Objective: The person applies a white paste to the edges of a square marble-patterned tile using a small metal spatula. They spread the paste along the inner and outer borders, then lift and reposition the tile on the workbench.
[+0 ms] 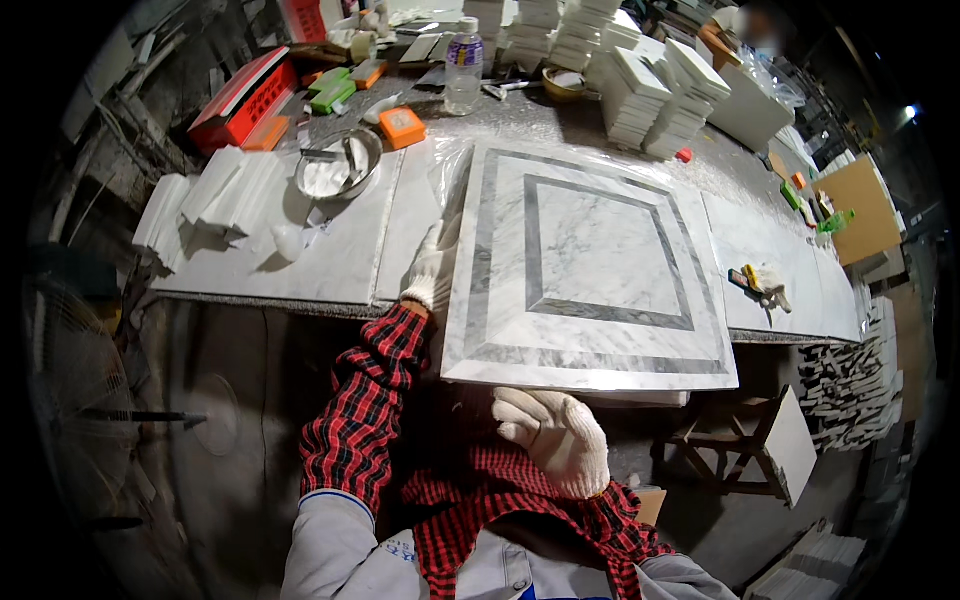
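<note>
A square marble panel (610, 245) with grey inlaid border bands lies before me, its front edge jutting past the table. My left hand (431, 268), in a white knit glove, rests against the panel's left edge with fingers stretched along it; part of the hand is hidden by the panel. Just below the front edge is my right hand (555, 437), also gloved, its fingers apart and loosely bent, with nothing visible in it. Clear plastic film (452, 178) shows at the panel's left side. Under the panel, another pale slab (640, 399) peeks out.
Left of the panel stand a bowl of white paste (338, 165) and stacked white strips (225, 192). Behind are an orange box (402, 128), a bottle (464, 66) and tile stacks (632, 100). A yellow tool (745, 278) lies right; a wooden stool (745, 440) stands below. Another person (735, 35) is far right.
</note>
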A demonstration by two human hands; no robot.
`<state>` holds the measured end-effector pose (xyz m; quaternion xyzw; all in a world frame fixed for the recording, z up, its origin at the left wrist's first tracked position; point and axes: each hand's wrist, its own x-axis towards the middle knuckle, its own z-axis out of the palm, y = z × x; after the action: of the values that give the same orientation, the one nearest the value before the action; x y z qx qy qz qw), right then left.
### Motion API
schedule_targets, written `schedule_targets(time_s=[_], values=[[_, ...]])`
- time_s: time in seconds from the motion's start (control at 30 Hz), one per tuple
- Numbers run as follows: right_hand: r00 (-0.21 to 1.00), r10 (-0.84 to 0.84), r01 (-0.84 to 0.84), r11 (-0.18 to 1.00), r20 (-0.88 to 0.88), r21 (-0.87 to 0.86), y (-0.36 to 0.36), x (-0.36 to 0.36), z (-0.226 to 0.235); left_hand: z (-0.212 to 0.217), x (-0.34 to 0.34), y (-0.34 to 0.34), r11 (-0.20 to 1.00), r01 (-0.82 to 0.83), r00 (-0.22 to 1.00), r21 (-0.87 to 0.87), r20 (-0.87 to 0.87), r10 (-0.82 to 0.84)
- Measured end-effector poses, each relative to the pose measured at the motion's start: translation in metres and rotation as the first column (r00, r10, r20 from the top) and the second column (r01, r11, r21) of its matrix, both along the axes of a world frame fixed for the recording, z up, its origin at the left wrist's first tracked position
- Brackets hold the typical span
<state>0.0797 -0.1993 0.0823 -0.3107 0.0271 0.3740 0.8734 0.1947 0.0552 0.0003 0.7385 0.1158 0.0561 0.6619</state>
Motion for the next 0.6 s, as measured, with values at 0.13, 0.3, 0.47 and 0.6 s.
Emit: schedule_targets(time_s=[0.13,0.3,0.47,0.6], values=[[0.998,0.05,-0.049,0.998,-0.035,0.034,0.0,0.004,-0.008,-0.109,0.034,0.055,0.987,-0.15,0.982,-0.049,-0.126,0.143],[0.982,0.008,-0.012,1.0,-0.19,-0.018,-0.007,0.008,-0.013,-0.041,0.0,0.022,0.07,0.081,0.991,0.994,-0.073,-0.109],[0.978,0.035,-0.04,0.999,-0.205,-0.02,-0.01,0.013,-0.026,-0.003,-0.028,0.024,0.285,-0.076,0.958,0.955,0.149,-0.245],[0.976,0.008,-0.019,0.999,-0.22,-0.047,-0.009,0.01,-0.035,-0.003,-0.041,0.018,0.403,-0.115,0.953,0.908,0.216,-0.214]])
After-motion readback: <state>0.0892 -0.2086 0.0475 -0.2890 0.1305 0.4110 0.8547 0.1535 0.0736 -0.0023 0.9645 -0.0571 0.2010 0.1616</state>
